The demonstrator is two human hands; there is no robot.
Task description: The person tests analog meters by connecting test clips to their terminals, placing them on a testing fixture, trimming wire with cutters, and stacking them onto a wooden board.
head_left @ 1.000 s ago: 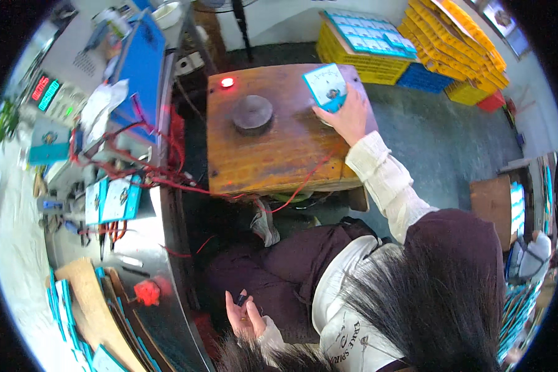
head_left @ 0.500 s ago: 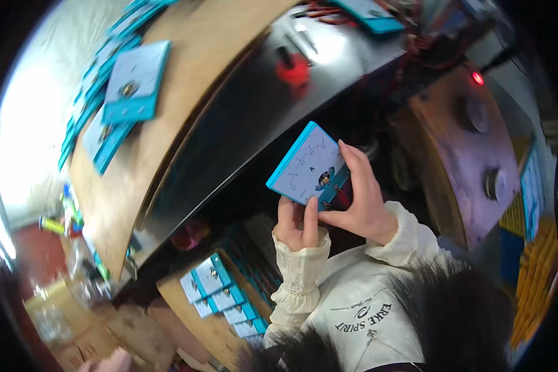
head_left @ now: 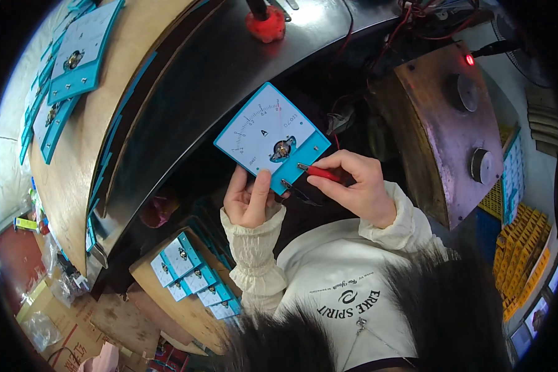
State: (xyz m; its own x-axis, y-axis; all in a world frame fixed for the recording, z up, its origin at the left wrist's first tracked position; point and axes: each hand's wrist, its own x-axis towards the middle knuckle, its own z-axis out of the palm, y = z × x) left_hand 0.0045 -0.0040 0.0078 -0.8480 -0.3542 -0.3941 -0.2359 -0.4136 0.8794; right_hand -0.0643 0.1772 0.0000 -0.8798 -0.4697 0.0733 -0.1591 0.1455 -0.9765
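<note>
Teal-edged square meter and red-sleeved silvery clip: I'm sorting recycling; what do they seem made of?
Teal-edged square meter: smooth, probably plastic, from its even colour; white face's material unclear. Red-sleeved silvery clip: tip likely metal, shiny; smooth red sleeve perhaps plastic.

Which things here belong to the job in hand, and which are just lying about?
In use:
teal-edged meter, in the left hand
red clip, in the right hand
black clip, at the meter's lower edge

Apparently lying about:
red lump on the bench
yellow crates
clear plastic bag
cardboard box
</note>
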